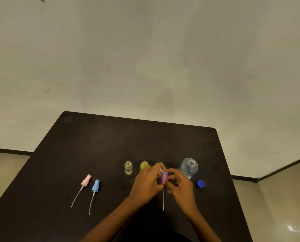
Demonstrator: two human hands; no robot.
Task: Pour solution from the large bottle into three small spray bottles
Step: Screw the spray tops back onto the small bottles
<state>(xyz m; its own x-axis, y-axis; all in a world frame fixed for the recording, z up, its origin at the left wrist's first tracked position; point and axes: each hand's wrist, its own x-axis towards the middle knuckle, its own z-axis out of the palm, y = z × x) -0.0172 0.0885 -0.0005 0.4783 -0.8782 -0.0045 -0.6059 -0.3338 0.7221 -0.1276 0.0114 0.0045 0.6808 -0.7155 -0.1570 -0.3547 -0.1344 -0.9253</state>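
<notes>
Spray bottles stand in a row near the middle of the dark tabletop [110, 145]: a small clear glass bottle [128, 168] with a little liquid in it, a small yellow-tinted bottle [143, 165] just beside it, and a third small bottle [161, 164] whose neck alone shows behind the hands. The large clear plastic bottle [189, 167] stands open at the right end of the row, some liquid in its lower part, with its blue screw cap [200, 183] lying apart on the tabletop to its right.

Both hands meet over a purple spray pump head [164, 178], whose thin dip tube [163, 200] hangs down towards the person. The left hand [148, 182] pinches it from one side and the right hand [181, 186] from the other, fingers closed on it. A pink spray pump head [86, 180] and a light blue spray pump head [95, 186] lie side by side at the left, tubes trailing.

How full the third bottle is cannot be told. The risk, as I judge it, lies in the crowding: the hands work right against the small bottles and near the uncapped large one, so a knock from a wrist could tip one and spill solution. The long tube could also catch on a bottle's rim and bend instead of entering the neck.
</notes>
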